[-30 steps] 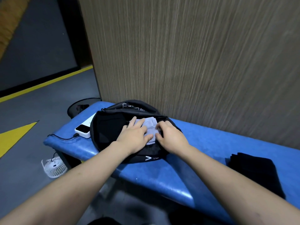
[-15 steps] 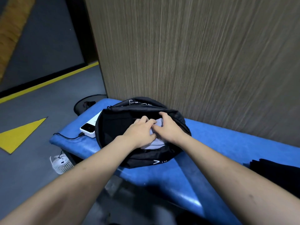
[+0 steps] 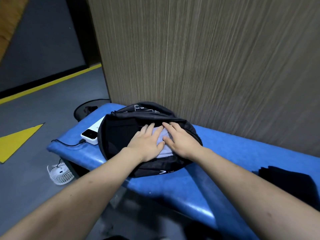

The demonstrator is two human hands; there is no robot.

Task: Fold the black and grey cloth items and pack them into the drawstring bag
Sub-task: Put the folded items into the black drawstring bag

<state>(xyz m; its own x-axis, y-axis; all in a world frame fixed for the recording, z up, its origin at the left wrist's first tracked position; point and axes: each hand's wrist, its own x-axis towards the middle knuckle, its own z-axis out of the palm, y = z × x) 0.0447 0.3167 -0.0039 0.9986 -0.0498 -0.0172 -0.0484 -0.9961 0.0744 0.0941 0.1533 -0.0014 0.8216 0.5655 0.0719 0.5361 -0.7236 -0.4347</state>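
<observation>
Item: bench (image 3: 181, 193), blue, padded, nearest me. On it at my right, black cloth (image 3: 287, 186), folded, well apart from the bag.
Item: bag (image 3: 121, 134), black, lying mid-bench with its mouth spread wide.
Item: grey cloth (image 3: 162, 148), inside the bag's mouth, mostly under my hands; fold possibly untidy, too covered to tell.
Item: my left hand (image 3: 147, 144), fingers straight, pressing flat on the grey cloth.
Item: my right hand (image 3: 181, 142), fingers straight, flat on the same cloth, just beside the left.
Item: white device (image 3: 90, 134) with cable, left of the bag, touching it.
Item: fan (image 3: 60, 174), white, on the floor.
Item: bin (image 3: 86, 110), black, beyond the bench end.
Item: wood wall (image 3: 207, 58), farthest.
</observation>
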